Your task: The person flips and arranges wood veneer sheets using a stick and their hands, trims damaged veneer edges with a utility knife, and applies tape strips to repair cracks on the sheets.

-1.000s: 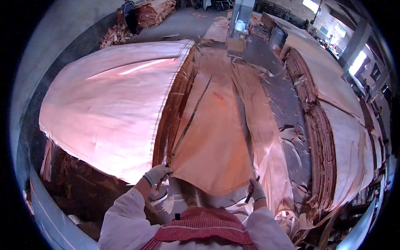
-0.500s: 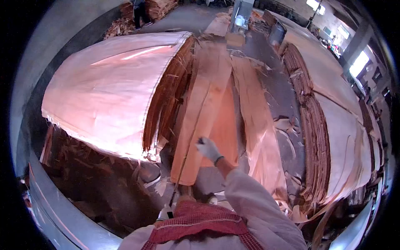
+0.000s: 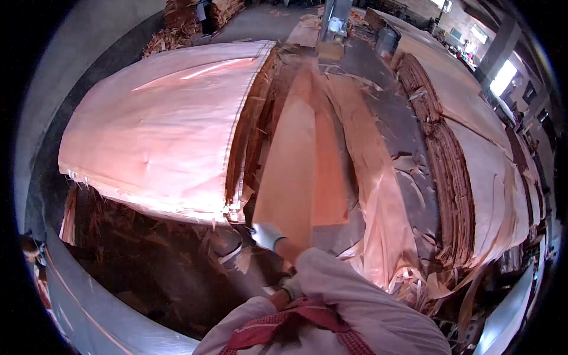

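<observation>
My right hand (image 3: 267,236), in a white glove, reaches across to the left at the near left corner of a long wood veneer sheet (image 3: 287,171). Its fingers look closed on the sheet's edge, though they are blurred. Beneath my right forearm my left hand (image 3: 291,286) sits close to my body, gloved and partly covered; its fingers are hidden. The sheet narrows toward its far end and overlaps a more orange veneer piece (image 3: 329,177). Another long veneer strip (image 3: 370,165) lies to the right, crumpled at its near end.
A tall veneer stack (image 3: 160,130) stands at left, with more stacked veneer (image 3: 452,195) at right. Torn scraps (image 3: 411,168) litter the floor. A post (image 3: 336,23) rises at the far end, and a person (image 3: 205,18) stands at the far left.
My right hand has moved left and nearer to me. The slit strip on top no longer shows; a broader, tapering sheet does. The thin rod at my left hand is out of sight.
</observation>
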The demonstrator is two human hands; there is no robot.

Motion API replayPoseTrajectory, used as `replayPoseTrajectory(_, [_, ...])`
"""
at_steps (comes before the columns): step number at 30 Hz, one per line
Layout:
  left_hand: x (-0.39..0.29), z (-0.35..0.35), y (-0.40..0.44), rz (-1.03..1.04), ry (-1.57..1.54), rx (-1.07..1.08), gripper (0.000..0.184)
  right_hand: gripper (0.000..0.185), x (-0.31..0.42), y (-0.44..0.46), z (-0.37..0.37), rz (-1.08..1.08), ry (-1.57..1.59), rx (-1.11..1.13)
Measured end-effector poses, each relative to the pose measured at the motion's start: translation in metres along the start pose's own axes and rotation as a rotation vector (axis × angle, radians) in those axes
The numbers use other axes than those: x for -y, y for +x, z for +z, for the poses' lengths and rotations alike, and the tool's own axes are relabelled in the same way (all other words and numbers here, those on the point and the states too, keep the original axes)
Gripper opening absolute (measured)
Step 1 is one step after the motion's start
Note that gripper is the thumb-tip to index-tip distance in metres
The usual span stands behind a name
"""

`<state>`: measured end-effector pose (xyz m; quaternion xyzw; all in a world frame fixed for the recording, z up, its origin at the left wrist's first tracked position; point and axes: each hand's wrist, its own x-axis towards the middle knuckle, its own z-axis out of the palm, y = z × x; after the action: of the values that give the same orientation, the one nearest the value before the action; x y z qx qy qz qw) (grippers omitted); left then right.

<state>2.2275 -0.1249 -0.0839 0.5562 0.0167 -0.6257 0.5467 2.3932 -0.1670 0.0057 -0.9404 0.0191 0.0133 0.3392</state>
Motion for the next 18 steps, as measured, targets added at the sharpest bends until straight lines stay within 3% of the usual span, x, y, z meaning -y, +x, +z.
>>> replayPoseTrajectory(2, [-0.016,0.021,-0.005,0.016,-0.148,0.022,0.05,0.031,0.01,-0.015,-0.056,0.182,0.155,0.477])
replayPoseTrajectory(4, [-0.04,0.037,-0.019,0.058,-0.289,0.042,0.051,0.034,-0.02,-0.048,-0.081,0.057,0.272,0.289])
replayPoseTrajectory(7, [-0.104,0.056,-0.084,0.099,-0.482,0.32,0.052,0.039,-0.041,-0.104,-0.168,0.364,-0.037,-0.245])
replayPoseTrajectory(8, [-0.115,0.071,-0.083,0.034,-0.454,0.159,0.05,0.041,-0.05,-0.12,-0.189,0.476,-0.094,-0.307])
replayPoseTrajectory(9, [-0.127,0.085,-0.082,-0.035,-0.428,0.0,0.048,0.042,-0.09,-0.123,-0.18,0.517,-0.043,-0.277])
replayPoseTrajectory(11, [-0.142,0.097,-0.094,0.08,-0.328,0.192,0.045,0.044,-0.155,-0.13,-0.161,0.599,0.062,-0.223])
replayPoseTrajectory(12, [-0.145,0.104,-0.097,0.134,-0.278,0.289,0.044,0.045,-0.145,-0.134,-0.165,0.664,-0.029,-0.196])
replayPoseTrajectory(13, [-0.14,0.114,-0.079,0.06,-0.547,0.367,0.04,0.047,-0.121,-0.133,-0.176,0.73,-0.12,-0.165])
replayPoseTrajectory(14, [-0.145,0.132,-0.077,0.092,-0.511,0.327,0.039,0.049,-0.109,-0.135,-0.186,0.795,-0.21,-0.13])
replayPoseTrajectory(15, [-0.146,0.142,-0.074,0.098,-0.459,0.341,0.039,0.043,-0.12,-0.14,-0.186,0.851,-0.173,-0.25])
replayPoseTrajectory(18, [-0.12,0.146,-0.062,0.069,-0.116,0.52,0.038,0.044,-0.132,-0.186,-0.225,0.816,-0.075,-0.386])
